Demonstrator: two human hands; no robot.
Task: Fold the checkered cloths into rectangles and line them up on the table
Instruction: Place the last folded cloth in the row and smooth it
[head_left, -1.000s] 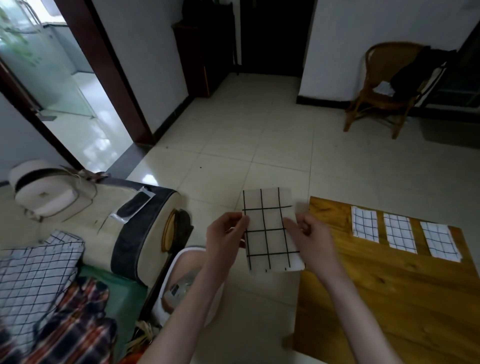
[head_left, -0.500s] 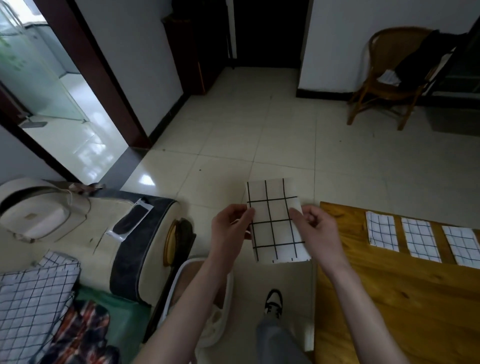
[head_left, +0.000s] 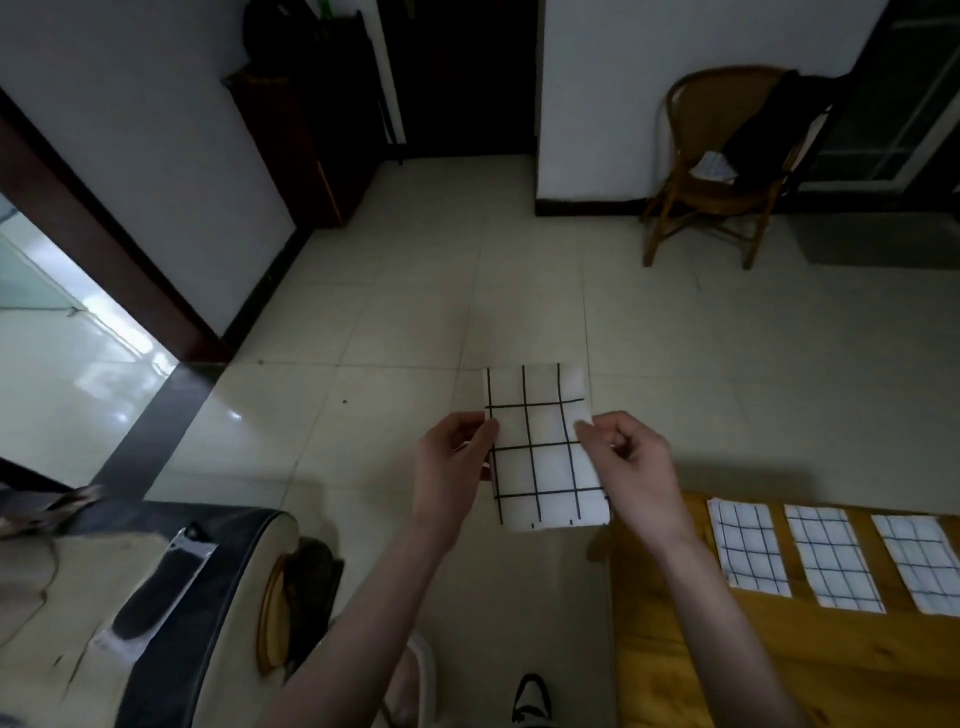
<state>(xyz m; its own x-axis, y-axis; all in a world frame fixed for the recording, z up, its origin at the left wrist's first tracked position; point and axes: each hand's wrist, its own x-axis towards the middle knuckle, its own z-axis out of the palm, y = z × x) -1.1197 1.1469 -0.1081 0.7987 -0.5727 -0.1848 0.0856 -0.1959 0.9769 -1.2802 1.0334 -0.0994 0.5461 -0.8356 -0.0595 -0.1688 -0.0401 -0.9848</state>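
I hold a folded white cloth with a black grid (head_left: 540, 447) upright in the air above the floor, left of the table. My left hand (head_left: 454, 462) pinches its left edge and my right hand (head_left: 628, 460) pinches its right edge. Three folded checkered cloths lie in a row on the wooden table (head_left: 727, 665): one at the left (head_left: 748, 551), one in the middle (head_left: 831, 561), one at the right (head_left: 919, 561).
A cream and dark sofa arm (head_left: 171, 613) stands at the lower left. A wicker chair (head_left: 722, 171) with dark clothing stands at the back right. Tiled floor (head_left: 415, 312) lies ahead. A shoe (head_left: 530, 701) shows at the bottom edge.
The view has swung right and up, so the plaid heap at the lower left has left the frame. Both hands keep their hold on the folded cloth and have shifted toward the table.
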